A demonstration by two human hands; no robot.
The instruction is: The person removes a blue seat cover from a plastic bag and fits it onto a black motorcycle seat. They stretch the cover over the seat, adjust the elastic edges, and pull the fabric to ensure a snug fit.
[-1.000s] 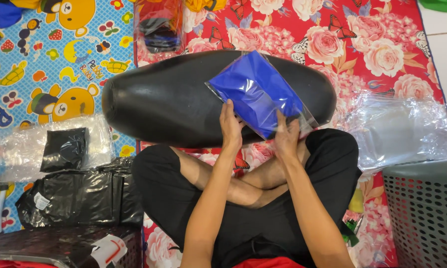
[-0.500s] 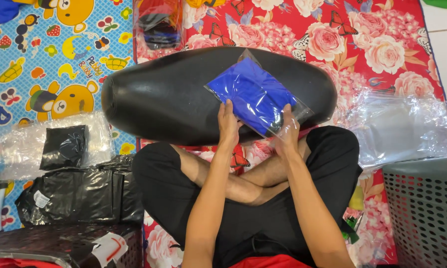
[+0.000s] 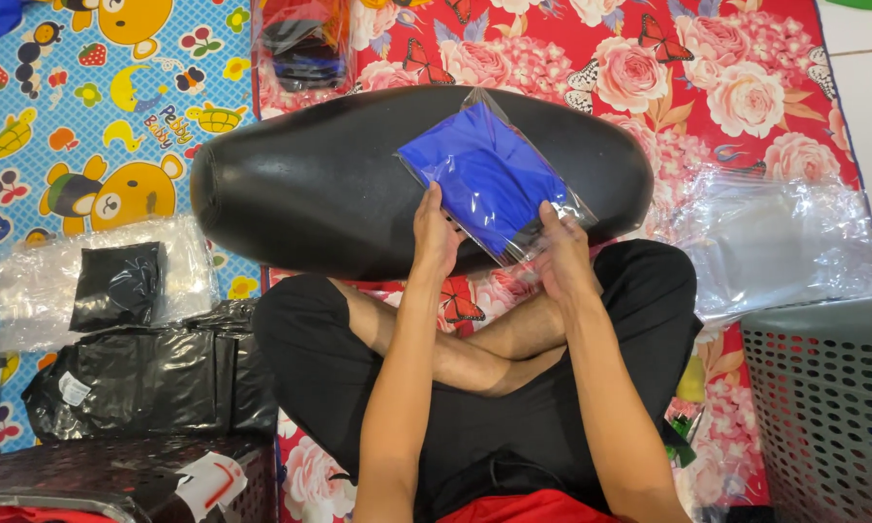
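A grey perforated basket stands lower right; black wrapped parcels lie lower left; clear plastic bags right.

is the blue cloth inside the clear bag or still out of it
Inside. The folded blue cloth shows through the glossy clear bag, film wrapping round it; left hand and right hand grip the bag's near edge.

- A red mat printed with roses and butterflies covers most of the floor.
- Beside it lies a blue play mat with cartoon bears and fruit.
- Pale floor tiles show at the far right edge.
- A grey perforated plastic basket stands at the lower right.
- The light is even and bright.
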